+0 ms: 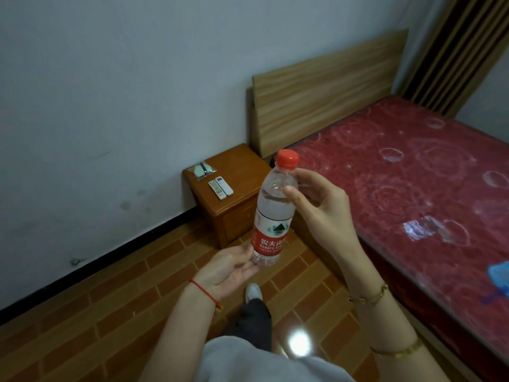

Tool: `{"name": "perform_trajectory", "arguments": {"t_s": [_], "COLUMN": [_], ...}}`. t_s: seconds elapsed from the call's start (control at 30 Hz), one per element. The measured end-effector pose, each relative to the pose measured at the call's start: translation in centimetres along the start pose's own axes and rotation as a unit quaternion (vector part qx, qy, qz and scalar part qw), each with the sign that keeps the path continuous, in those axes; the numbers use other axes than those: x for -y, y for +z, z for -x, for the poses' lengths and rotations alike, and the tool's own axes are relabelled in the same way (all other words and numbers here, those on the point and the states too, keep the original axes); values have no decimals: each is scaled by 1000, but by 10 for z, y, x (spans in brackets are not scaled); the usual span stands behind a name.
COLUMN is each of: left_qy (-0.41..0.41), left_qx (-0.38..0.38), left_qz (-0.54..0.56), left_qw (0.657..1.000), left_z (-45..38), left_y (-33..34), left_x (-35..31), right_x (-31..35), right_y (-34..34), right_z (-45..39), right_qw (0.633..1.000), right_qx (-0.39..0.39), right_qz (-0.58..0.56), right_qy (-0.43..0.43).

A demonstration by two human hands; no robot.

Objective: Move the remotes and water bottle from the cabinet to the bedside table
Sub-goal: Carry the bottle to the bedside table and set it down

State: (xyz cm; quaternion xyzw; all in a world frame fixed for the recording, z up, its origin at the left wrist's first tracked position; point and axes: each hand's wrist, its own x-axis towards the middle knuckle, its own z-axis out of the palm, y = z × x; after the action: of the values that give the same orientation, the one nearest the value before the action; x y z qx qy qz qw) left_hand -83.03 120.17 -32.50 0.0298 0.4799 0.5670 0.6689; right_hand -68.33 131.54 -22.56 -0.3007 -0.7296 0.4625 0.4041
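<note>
A clear water bottle [271,216] with a red cap and a red-and-white label stands upright in the air between my hands. My right hand [319,208] grips its shoulder with thumb and fingers. My left hand [231,267] cups its base from below, palm up. Beyond the bottle stands the wooden bedside table [242,186], against the wall beside the bed. Two white remotes [221,186] lie side by side on its top.
A small clear packet [202,170] lies at the table's back left corner. The bed [413,188] with a red patterned mattress and wooden headboard fills the right side. Brown brick-pattern floor [110,312] stretches below, with my leg and shoe in the middle.
</note>
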Motion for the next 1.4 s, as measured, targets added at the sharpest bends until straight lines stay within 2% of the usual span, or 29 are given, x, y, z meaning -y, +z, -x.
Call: {"name": "perform_trajectory", "arguments": {"t_s": [0.37,0.6,0.83,1.07,1.23,1.4], "left_qy": [47,47,74,140,140,127], "left_qx": [-28,-108,-180,-223,-268,-303], "left_qz": [-5,-46,6,-144,-176,-237], "left_qw": [998,992,981,954,937,914], "left_z": [-166,-249,-341,-424,-472,-531], "left_y": [26,22,13,5,-16,-62], "left_x": [-167,-223,-270,-321,-349,-344], "right_x": [-62,-118,-187,-245,-294,-361], "right_y": [24,45,78,118,158,197], "right_z": [-226,-329,-435,-544,-590,-607], "right_qw": [1000,999,996,987,975,964], "right_qx": [-4,25,80,158,219,247], "right_qz": [8,10,9,-15,-18,-34], "right_qy": [-13,20,30,29,42,90]}}
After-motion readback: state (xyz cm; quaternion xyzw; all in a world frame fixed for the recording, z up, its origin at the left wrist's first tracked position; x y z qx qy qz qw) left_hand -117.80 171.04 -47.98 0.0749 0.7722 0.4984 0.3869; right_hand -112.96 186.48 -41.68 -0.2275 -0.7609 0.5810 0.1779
